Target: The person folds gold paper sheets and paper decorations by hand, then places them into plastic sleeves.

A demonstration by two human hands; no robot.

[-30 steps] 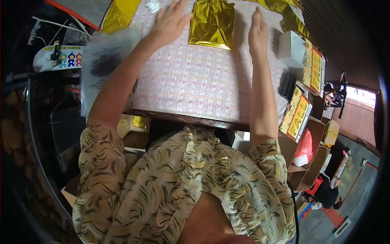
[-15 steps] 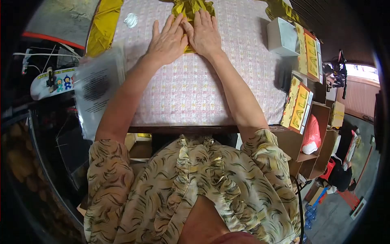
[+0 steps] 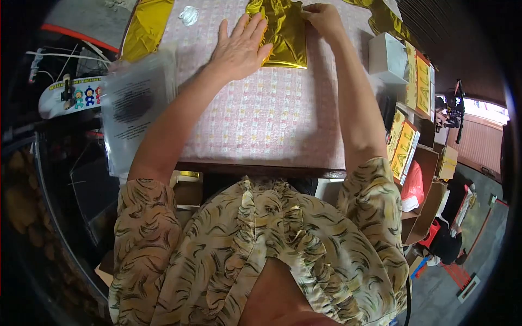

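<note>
A shiny gold fabric piece (image 3: 287, 41) lies at the far middle of the checked tablecloth (image 3: 244, 125). Its left part is crumpled, its right part flatter. My left hand (image 3: 239, 50) rests flat on the left edge of the fabric, fingers spread. At the upper right corner of the piece, my right hand (image 3: 322, 20) pinches the fabric edge between thumb and fingers. A small white bundle (image 3: 188, 16) sits left of my left hand.
Clear plastic bags (image 3: 130, 108) overhang the left edge, near more gold fabric (image 3: 145, 30). A white box (image 3: 387, 57) and yellow printed boxes (image 3: 401, 144) line the right side. Farther right, a person in dark clothing (image 3: 448, 247) is in view.
My right hand has moved right, from flat beside my left hand to the fabric's right edge, which it now grips. The gold piece is spread wider to the right. The view has shifted slightly.
</note>
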